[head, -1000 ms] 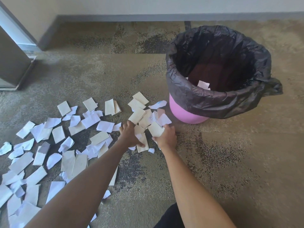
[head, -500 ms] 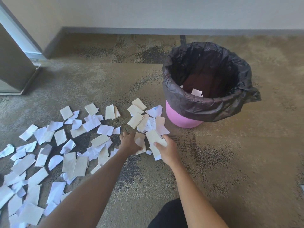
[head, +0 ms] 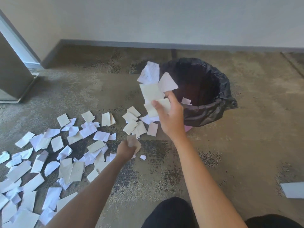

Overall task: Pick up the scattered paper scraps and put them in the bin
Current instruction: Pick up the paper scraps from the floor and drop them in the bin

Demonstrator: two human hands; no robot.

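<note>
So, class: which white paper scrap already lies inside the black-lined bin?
The small white paper scrap against the black bin liner, just past the right hand; every other scrap is on the carpet or held.

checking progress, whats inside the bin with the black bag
One pale paper scrap shows inside the black-lined pink bin. The near rim and the right hand cover the bottom.

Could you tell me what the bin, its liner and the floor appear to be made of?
The bin looks like smooth pink plastic, though only a sliver shows under the liner. The liner seems to be thin black plastic film: glossy, crumpled, folded over the rim. The floor looks like short-pile carpet, matte and mottled tan with dark speckles.
</note>
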